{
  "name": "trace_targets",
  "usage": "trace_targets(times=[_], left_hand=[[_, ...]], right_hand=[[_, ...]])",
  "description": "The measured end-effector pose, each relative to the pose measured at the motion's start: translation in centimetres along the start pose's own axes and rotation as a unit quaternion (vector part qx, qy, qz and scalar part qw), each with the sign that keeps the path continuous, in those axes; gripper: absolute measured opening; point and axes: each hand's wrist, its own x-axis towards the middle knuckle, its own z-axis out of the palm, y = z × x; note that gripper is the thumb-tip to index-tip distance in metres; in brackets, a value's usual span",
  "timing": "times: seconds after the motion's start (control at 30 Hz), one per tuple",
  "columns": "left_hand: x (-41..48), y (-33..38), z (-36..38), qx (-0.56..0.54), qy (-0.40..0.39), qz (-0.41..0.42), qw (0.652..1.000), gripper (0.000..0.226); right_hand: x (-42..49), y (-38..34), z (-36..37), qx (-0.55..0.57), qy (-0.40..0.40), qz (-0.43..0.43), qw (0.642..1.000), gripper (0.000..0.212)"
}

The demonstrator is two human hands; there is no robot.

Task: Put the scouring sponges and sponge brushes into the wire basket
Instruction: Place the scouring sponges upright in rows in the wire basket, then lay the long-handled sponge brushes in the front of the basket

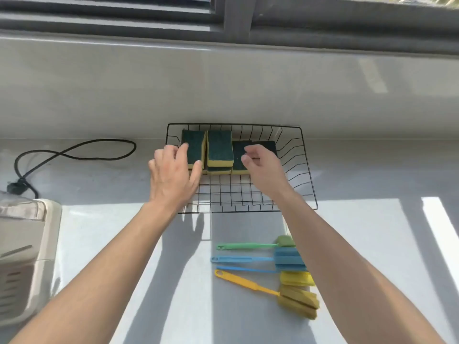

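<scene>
A black wire basket stands on the grey counter against the wall. Several green-and-yellow scouring sponges lie stacked in its far half. My left hand reaches over the basket's left wall, thumb and fingers on the leftmost sponge. Beside it sits a taller sponge stack. My right hand hovers over the dark sponges at right, fingers curled and apart, holding nothing. Several sponge brushes lie on the counter in front of the basket: green, blue, a second blue handle, yellow.
A black power cable with its plug loops on the counter at left. A beige plastic appliance sits at the left edge. The wall and window frame rise directly behind the basket. Sunlit counter stretches to the right.
</scene>
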Motion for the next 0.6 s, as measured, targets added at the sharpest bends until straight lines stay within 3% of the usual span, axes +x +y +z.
trace_targets(times=[0.2,0.47,0.6], left_hand=[[-9.6,3.2,-1.7,-0.128,-0.064,0.114,0.983,0.047],[-19.8,8.4,0.3,-0.171,-0.180,0.155,0.956,0.042],[-20.9,10.9,1.5,-0.199,-0.211,0.145,0.946,0.050]], right_hand=[[-9.0,3.8,-5.8,-0.066,0.041,-0.038,0.996,0.016],[-18.7,10.2,-8.5,-0.150,-0.001,-0.037,0.988,0.021],[-22.1,11.7,-8.6,-0.150,0.033,-0.023,0.988,0.024]])
